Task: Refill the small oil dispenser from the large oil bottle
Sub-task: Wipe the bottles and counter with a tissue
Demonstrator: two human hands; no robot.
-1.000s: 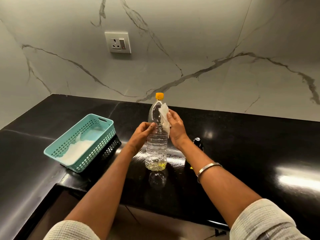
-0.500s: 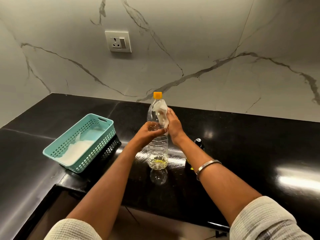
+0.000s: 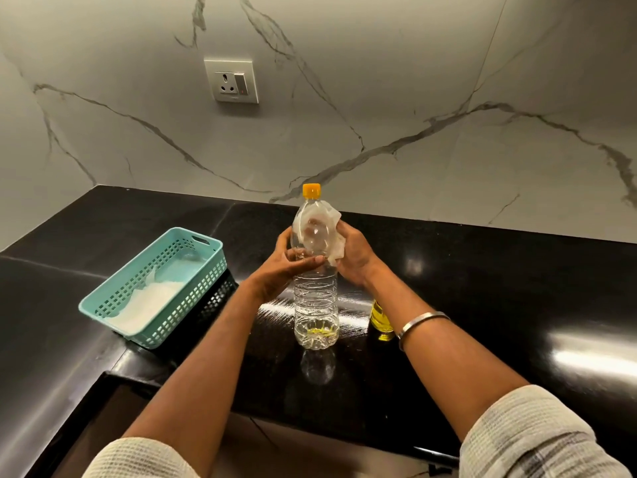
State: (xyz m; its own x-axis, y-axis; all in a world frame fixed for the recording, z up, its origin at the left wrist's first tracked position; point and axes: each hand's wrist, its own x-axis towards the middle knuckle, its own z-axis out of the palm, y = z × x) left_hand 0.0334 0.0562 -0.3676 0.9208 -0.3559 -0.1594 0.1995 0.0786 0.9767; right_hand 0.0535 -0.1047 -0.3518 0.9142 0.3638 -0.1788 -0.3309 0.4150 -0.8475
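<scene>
The large clear oil bottle with an orange cap stands upright on the black counter, with only a little yellow oil at its bottom. My left hand grips the bottle at mid height. My right hand holds a crumpled white tissue and presses it against the bottle's upper shoulder. The small oil dispenser, filled with yellow oil, stands just right of the bottle; my right forearm hides its top.
A teal plastic basket with white tissue inside sits on the counter to the left. A wall socket is on the marble backsplash. The counter's front edge steps back at lower left.
My right hand has slid the tissue around the bottle's shoulder, spreading it wider on the plastic. My left hand has wrapped further round the bottle. The bottle stays upright.
</scene>
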